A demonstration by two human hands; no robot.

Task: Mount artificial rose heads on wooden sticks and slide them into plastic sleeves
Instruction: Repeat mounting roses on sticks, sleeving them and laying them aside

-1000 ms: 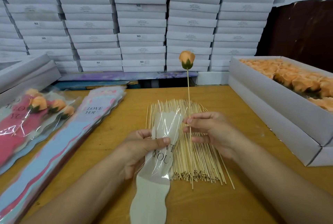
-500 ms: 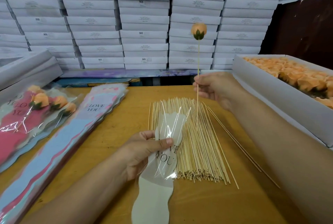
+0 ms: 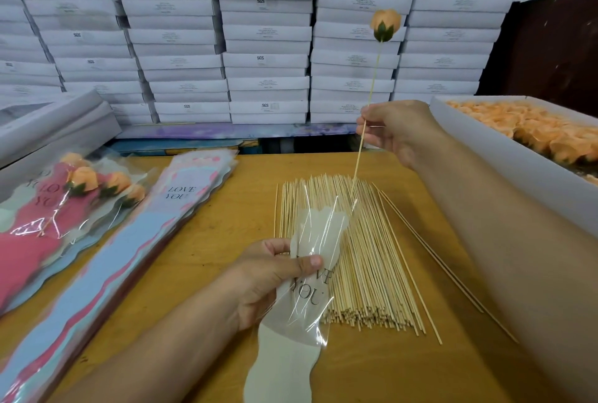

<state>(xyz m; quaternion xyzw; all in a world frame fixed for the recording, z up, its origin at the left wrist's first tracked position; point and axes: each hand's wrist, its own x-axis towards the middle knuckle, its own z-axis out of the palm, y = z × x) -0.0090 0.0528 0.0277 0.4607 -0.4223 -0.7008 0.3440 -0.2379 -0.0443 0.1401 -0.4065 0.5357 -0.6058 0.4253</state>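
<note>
My right hand (image 3: 396, 129) pinches a thin wooden stick (image 3: 372, 82) that carries an orange rose head (image 3: 385, 24) at its top. The stick is raised and nearly upright, its lower tip hanging just above the mouth of a plastic sleeve (image 3: 305, 276). My left hand (image 3: 270, 276) grips that sleeve, clear on top and pale green-white below, printed "LOVE YOU", with my thumb across its front. The sleeve lies over a pile of bare wooden sticks (image 3: 365, 257) on the wooden table (image 3: 226, 240).
A long white box (image 3: 504, 159) full of orange rose heads stands at the right. A stack of flat blue-and-pink sleeves (image 3: 106, 260) lies at the left, with finished sleeved roses (image 3: 81, 182) beside it. White boxes (image 3: 265, 33) are stacked along the back.
My right hand has lifted the rose on its stick up and to the right, from beside the sleeve to above its mouth. My left hand keeps its grip on the sleeve.
</note>
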